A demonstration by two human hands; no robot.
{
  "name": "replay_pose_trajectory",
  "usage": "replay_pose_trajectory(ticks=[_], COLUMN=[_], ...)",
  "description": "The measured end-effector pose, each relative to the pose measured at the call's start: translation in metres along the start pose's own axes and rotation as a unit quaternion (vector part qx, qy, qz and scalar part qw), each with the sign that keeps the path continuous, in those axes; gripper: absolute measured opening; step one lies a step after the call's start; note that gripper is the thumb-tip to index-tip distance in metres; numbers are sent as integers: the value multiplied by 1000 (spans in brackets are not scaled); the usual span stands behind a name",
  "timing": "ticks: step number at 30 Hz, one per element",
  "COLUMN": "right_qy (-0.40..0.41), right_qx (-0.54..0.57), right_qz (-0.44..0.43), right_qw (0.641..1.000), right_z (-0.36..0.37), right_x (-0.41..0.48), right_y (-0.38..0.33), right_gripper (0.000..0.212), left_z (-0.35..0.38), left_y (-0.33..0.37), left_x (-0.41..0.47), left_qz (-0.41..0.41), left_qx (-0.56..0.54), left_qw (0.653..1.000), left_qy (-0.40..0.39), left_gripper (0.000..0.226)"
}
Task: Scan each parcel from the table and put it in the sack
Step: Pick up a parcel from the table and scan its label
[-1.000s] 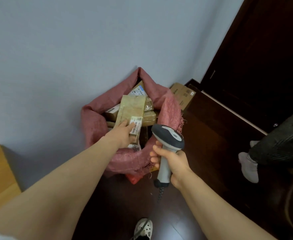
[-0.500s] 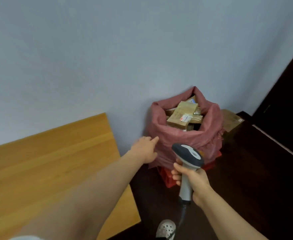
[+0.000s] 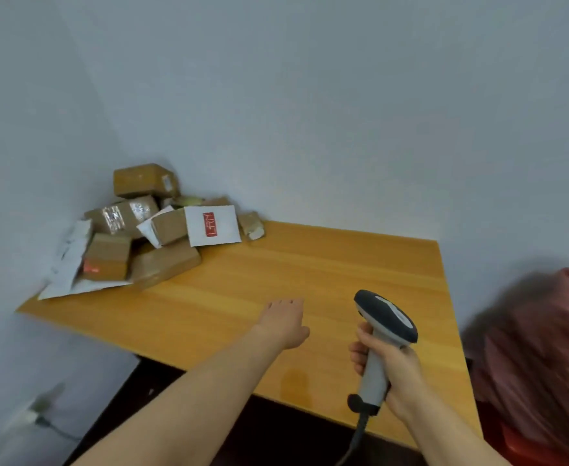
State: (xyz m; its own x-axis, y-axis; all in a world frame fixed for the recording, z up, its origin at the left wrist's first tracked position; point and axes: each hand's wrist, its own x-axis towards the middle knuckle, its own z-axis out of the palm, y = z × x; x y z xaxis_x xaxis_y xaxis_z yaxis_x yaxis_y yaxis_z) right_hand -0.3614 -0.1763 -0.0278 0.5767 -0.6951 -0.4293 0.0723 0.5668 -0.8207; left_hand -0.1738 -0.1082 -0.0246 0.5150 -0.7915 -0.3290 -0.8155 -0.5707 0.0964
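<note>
Gripping scanner (image 3: pixel 385 326) w/ R hand (image 3: pixel 395 375), L hand (image 3: pixel 284 322) loose; brown taped parcels (image 3: pixel 170 227) piled.

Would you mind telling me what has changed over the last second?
The left hand released the parcel into the pink sack and swung left, now open over the table, towards the parcel pile. The right hand still grips the scanner.

Well apart from the right hand (image 3: pixel 400 373) gripping the scanner (image 3: pixel 385 317), a white parcel (image 3: pixel 224 237) is showing a red patch reading "LRN", turned sideways. Other labels (image 3: pixel 112 217) are appearing too blurred to read.
</note>
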Motion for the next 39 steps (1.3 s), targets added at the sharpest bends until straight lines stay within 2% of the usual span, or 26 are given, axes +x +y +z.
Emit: replay_pose_trajectory(ticks=[8,14,20,25,31,39], right_qy=[-58,-47,-15,-17,1,53], right_qx=[-27,-17,15,23,71,117], right_qz=[39,74,100,111,137,119], right_qw=[997,996,995,993,988,984], right_z=[191,287,319,330,332,337], right_x=[78,124,176,228,271,307], right_y=[48,76,65,51,38,30], right_gripper=[5,4,4,4,5,10], left_z=[-12,-23,-40,-64,-92,-113], left_y=[-217,-331,-363,-365,-369,-397], left_x=[3,28,87,143,207,299], left_qz=[-123,-173,-187,-193,-167,-136], left_qx=[-81,-141,-213,-225,-176,-48], left_qw=[989,974,956,946,954,972], left_qy=[8,23,79,130,176,184], left_gripper=[69,62,66,63,55,77])
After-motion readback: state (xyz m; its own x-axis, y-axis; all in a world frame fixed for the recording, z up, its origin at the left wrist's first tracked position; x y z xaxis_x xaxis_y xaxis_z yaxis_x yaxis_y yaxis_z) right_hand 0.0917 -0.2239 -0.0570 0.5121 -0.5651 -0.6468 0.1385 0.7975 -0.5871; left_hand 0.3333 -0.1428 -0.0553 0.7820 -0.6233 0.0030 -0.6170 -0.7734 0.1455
